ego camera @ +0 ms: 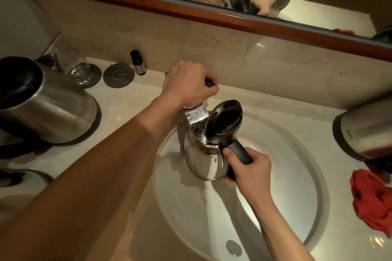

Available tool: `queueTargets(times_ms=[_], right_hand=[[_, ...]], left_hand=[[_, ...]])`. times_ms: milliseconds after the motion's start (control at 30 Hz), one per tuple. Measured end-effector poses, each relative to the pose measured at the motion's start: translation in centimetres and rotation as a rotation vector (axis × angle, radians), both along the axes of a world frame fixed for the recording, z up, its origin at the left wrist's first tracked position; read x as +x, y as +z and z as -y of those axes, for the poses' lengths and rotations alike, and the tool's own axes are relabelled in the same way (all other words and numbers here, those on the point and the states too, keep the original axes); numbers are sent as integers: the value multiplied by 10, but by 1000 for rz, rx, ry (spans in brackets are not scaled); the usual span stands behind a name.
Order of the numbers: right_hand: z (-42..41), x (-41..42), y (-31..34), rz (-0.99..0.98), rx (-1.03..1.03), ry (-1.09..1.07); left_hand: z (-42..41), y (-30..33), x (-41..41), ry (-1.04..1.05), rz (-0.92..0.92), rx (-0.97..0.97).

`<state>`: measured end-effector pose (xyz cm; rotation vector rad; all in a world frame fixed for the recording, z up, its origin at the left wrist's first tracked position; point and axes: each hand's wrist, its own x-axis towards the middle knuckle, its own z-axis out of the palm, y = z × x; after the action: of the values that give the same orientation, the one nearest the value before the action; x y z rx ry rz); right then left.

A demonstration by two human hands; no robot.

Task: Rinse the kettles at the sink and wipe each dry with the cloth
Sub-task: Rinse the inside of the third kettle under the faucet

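Water from the flat chrome tap spout (pixel 196 115) enters the polished steel kettle (pixel 202 160), held over the round white sink (pixel 275 207) with its black domed lid (pixel 224 119) up. My right hand (pixel 251 170) grips the matte black handle; my left hand (pixel 187 82) curls around the tap lever. I see the crumpled red cloth (pixel 371 199) on the marble counter (pixel 275 101) at right.

Steel kettle (pixel 201 161) upright over sink (pixel 275 207), lid open.

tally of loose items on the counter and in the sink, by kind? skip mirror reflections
Kettles: 4, one held under the tap, left, lower left, right edge
Red cloth: 1
Glass: 1
Coasters: 2, under the glass, bare
Small bottle: 1
Total: 9
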<state>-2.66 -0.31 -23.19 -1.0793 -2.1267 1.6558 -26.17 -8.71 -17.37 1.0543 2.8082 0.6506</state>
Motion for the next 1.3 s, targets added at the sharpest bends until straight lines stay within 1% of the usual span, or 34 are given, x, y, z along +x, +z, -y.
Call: queueTargets(times_ms=[367,800,1300], right_hand=[[-3,3,-4,-20,53,10],[0,1,-1,-27,-17,1],[-2,0,-2,-14,11,2]], left_hand=[[-1,0,0,1,0,-6],[1,1,1,-8,6,6],[0,4,2,-9,2,8]])
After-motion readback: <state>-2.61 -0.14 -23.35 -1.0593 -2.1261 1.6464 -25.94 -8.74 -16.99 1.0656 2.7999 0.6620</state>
